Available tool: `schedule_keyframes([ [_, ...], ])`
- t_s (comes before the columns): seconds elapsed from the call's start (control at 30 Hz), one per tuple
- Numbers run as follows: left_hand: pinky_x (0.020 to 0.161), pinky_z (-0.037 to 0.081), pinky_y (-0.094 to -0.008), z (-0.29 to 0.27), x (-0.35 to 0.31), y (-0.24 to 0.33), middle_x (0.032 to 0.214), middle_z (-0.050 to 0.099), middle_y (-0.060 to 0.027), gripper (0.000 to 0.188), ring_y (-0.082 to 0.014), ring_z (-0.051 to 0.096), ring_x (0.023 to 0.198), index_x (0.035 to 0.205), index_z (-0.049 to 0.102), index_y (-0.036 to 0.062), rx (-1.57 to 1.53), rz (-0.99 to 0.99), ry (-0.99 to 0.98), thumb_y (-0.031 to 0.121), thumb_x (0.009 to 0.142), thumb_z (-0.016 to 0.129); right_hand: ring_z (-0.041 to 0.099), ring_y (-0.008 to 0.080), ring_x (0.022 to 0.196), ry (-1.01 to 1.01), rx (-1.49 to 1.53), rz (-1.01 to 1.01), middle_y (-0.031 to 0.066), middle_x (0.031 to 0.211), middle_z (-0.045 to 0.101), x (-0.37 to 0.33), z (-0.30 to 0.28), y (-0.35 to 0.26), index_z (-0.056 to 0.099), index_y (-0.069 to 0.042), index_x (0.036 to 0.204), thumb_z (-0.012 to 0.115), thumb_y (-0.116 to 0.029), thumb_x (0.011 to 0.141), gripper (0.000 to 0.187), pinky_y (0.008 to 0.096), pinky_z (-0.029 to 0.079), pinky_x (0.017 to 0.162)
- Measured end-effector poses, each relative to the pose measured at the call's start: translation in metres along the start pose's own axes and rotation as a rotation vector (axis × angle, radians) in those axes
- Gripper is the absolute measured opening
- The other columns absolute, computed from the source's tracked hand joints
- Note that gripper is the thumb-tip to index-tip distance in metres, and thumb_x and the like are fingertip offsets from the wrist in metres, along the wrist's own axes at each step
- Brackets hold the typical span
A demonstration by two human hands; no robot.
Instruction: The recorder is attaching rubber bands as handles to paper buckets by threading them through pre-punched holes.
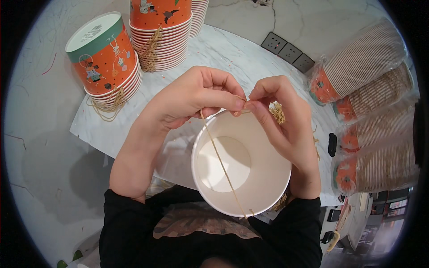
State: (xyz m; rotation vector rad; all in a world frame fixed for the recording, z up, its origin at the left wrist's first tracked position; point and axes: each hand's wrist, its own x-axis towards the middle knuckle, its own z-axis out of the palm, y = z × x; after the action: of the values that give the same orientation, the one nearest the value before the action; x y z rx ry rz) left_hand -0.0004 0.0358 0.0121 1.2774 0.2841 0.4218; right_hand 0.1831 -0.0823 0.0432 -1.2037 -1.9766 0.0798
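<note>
A large white-lined paper bucket (270, 172) is in front of my body, its round mouth facing up toward me. Tan string (219, 156) runs across the mouth, from a fastening at the near rim up to my left hand. My left hand (190, 96) pinches the string at the far rim between thumb and fingers. Right beside it, the fingertips of my right hand (288, 118) are pinched together at the same spot on the rim. The string's end between the fingertips is mostly hidden.
Upside-down orange buckets stand stacked at the far left: a shorter stack (107, 56) and a taller stack (161, 38), both with tan strings hanging. Plastic-wrapped stacks of buckets (364, 60) lie at the right. Black sockets (288, 52) sit at the marble-look table's (237, 58) back edge. Loose string (278, 114) lies behind my right hand.
</note>
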Motion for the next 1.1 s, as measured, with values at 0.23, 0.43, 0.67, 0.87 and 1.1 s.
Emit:
schedule_keyframes([
  [0.23, 0.044, 0.027, -0.0127, 0.001, 0.004, -0.005, 0.084, 0.072, -0.0031, 0.012, 0.0030, 0.042, 0.049, 0.096, 0.070, 0.0020, -0.024, 0.023, 0.102, 0.010, 0.088, 0.074, 0.066, 0.0222, 0.081, -0.094, 0.049, 0.058, 0.0090, 0.090, 0.066, 0.003, -0.005, -0.003, 0.060, -0.001, 0.100, 0.079, -0.005, 0.081, 0.027, 0.0311, 0.053, 0.070],
  [0.43, 0.043, 0.027, -0.0125, 0.000, 0.004, -0.007, 0.083, 0.071, -0.0013, 0.014, 0.0035, 0.043, 0.050, 0.097, 0.071, 0.0023, -0.019, 0.039, 0.108, 0.011, 0.087, 0.076, 0.068, 0.0208, 0.079, -0.056, 0.006, 0.082, 0.0091, 0.089, 0.067, 0.000, 0.002, -0.002, 0.063, -0.001, 0.096, 0.082, -0.006, 0.079, 0.026, 0.0306, 0.055, 0.070],
  [0.67, 0.042, 0.027, -0.0127, 0.003, 0.005, -0.006, 0.079, 0.069, 0.0011, 0.014, 0.0034, 0.043, 0.049, 0.095, 0.071, 0.0028, 0.002, 0.047, 0.156, 0.013, 0.087, 0.077, 0.068, 0.0200, 0.073, 0.021, -0.014, 0.098, 0.0094, 0.083, 0.066, -0.002, 0.004, 0.000, 0.066, 0.000, 0.094, 0.078, -0.003, 0.084, 0.016, 0.0292, 0.056, 0.065],
  [0.87, 0.043, 0.026, -0.0144, 0.006, 0.005, -0.006, 0.074, 0.065, 0.0040, 0.011, 0.0027, 0.041, 0.048, 0.093, 0.071, 0.0043, 0.019, 0.074, 0.175, 0.013, 0.087, 0.075, 0.068, 0.0200, 0.074, 0.037, 0.004, 0.099, 0.0096, 0.082, 0.065, -0.001, 0.006, -0.001, 0.065, 0.001, 0.094, 0.074, 0.000, 0.085, 0.013, 0.0297, 0.057, 0.065],
  [1.1, 0.047, 0.025, -0.0161, 0.008, 0.012, -0.020, 0.076, 0.064, 0.0059, 0.007, 0.0039, 0.042, 0.055, 0.090, 0.069, 0.0064, 0.079, 0.201, 0.186, 0.009, 0.086, 0.073, 0.069, 0.0221, 0.078, -0.012, -0.024, 0.052, 0.0109, 0.086, 0.064, 0.000, 0.007, 0.000, 0.063, 0.001, 0.094, 0.072, 0.002, 0.085, 0.013, 0.0302, 0.057, 0.066],
])
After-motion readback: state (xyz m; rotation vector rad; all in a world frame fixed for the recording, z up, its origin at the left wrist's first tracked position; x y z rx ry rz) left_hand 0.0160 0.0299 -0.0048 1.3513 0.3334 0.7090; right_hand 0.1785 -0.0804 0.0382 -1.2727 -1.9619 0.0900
